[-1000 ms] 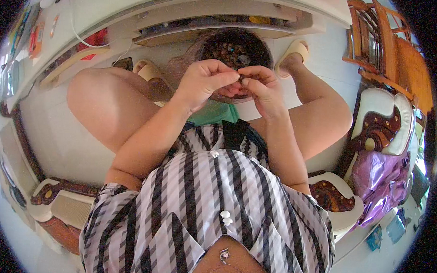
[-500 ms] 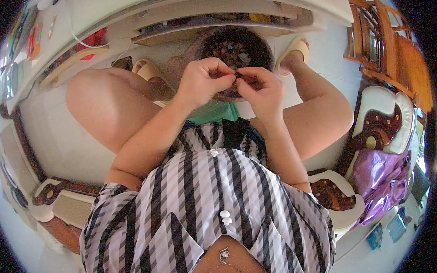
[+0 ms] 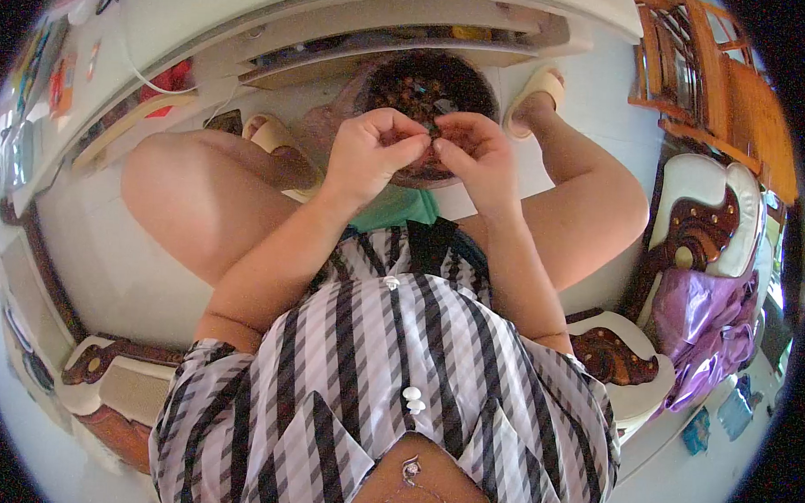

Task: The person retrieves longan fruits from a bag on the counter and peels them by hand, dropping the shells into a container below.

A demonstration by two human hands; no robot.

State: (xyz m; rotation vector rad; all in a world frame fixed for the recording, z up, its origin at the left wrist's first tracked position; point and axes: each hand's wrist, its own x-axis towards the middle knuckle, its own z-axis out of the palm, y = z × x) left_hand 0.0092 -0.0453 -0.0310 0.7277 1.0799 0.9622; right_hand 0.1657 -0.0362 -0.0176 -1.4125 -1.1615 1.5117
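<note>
My left hand and my right hand meet at the near rim of a dark round bin that stands on the floor between my feet. On both hands the thumb and fingers are pinched together, the tips almost touching. Whatever sits between them is too small and dark to make out. Inside the bin lie many small brown and dark bits, with a pale scrap among them. Just below the hands, a green thing shows between my thighs.
A white table with an open shelf beneath curves across the far side. Wooden chairs stand at the right. A carved cream armchair carries a shiny purple cloth. Something red lies under the table at left.
The fingers of my right hand have spread a little higher and shifted slightly left. A small greenish bit seen at the fingertips earlier no longer shows. The view has shifted slightly.
</note>
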